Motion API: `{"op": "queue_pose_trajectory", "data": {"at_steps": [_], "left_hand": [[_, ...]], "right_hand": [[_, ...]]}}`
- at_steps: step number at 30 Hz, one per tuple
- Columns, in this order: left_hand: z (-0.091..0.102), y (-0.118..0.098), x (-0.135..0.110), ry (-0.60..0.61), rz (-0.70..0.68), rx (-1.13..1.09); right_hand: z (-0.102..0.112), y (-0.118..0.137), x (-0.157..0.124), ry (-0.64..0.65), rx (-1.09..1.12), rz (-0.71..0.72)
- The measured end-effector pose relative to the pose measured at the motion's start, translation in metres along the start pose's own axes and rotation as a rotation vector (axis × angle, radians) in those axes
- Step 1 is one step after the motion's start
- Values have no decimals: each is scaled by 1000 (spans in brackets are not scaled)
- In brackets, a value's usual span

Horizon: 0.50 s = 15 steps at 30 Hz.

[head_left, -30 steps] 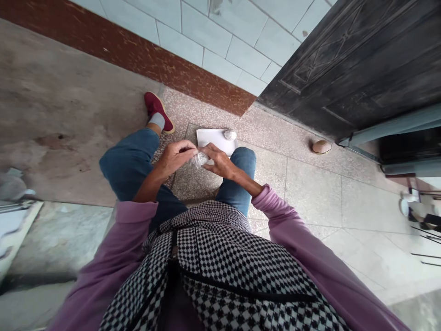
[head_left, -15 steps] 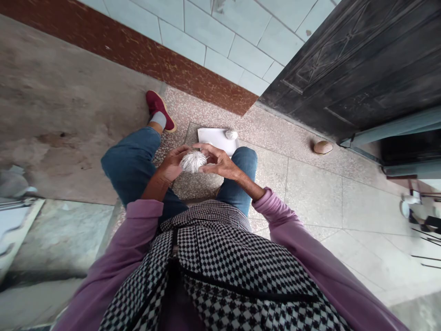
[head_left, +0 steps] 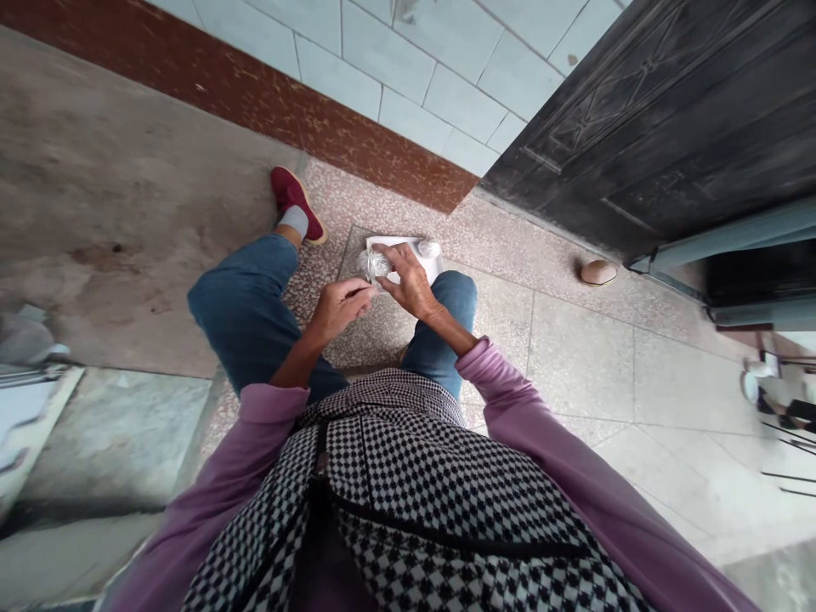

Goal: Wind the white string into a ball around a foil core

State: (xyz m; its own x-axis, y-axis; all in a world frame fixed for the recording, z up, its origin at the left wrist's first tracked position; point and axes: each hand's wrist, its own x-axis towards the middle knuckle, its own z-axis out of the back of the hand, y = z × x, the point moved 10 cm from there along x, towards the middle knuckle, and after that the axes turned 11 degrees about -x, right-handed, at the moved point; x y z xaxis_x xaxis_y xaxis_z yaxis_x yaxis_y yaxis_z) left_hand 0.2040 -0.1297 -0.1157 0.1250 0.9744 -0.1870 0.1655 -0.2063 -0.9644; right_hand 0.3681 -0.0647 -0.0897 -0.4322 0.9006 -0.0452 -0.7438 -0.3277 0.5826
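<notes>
A ball of shiny white string (head_left: 371,265) is in the fingers of my right hand (head_left: 411,285), with the thumb below it and the other fingers over its top right. My left hand (head_left: 341,308) is just below and left of the ball, thumb and fingers pinched together. Whatever lies in that pinch is too fine to make out. Beneath the ball is a white tray (head_left: 396,241) on the floor, partly covered by my right hand. A second white ball (head_left: 428,248) rests at the tray's right end.
My knees in blue jeans (head_left: 246,297) flank the tray. A tiled wall with a brown marbled base (head_left: 382,161) runs behind it. On the right stand a dark carved panel (head_left: 612,127) and a small tan object (head_left: 597,272) on the floor.
My left hand has let go of the ball and drawn down into a pinch. My right hand has carried the ball up and slightly right, over the tray.
</notes>
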Motion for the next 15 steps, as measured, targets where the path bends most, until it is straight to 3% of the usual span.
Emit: {"op": "queue_pose_trajectory", "data": {"at_steps": [4, 9, 12, 15], "left_hand": [[10, -20, 1, 56, -44, 143], [29, -38, 12, 48, -74, 100], [36, -31, 22, 19, -34, -5], [38, -14, 25, -5, 10, -97]], "right_hand": [[-5, -10, -5, 27, -96, 50], [-22, -10, -21, 121, -10, 116], [-39, 2, -34, 225, 149, 158], [-41, 7, -41, 225, 306, 102]]}}
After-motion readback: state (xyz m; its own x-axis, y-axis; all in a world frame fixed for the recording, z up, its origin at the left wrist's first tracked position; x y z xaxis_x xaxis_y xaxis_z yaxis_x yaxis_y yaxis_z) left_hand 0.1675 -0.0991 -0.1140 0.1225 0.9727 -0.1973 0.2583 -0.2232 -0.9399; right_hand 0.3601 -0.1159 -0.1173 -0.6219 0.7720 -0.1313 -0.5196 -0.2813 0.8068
